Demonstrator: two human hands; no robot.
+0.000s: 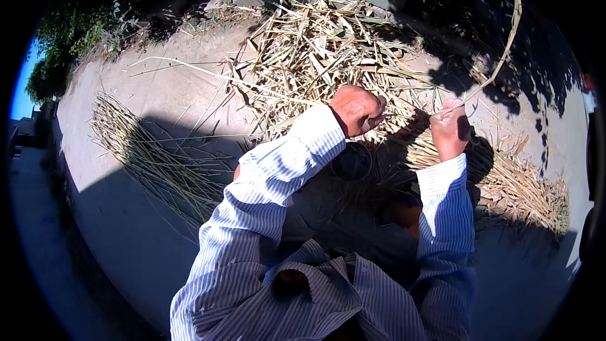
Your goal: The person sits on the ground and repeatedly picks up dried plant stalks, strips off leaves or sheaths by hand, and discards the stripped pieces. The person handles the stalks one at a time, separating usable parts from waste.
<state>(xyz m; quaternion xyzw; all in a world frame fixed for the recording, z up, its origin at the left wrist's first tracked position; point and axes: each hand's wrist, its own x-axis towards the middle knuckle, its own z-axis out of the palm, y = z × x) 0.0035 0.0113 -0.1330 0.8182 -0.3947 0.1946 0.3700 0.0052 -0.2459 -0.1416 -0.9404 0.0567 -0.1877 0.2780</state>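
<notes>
The right hand [450, 129] has its fingers closed on a long stalk [507, 50]. The left hand [358, 111] is curled; I can't tell if it holds anything. Ahead, a messy heap [315, 50] looks unsorted. The left bunch [158, 158] and right bunch [524, 192] look tidier, maybe done. Dark shade hides the spot between the arms.

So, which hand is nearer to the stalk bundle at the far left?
Left. The left hand is to the right of the stalk bundle; the right hand is farther right, holding a long stalk.
</notes>
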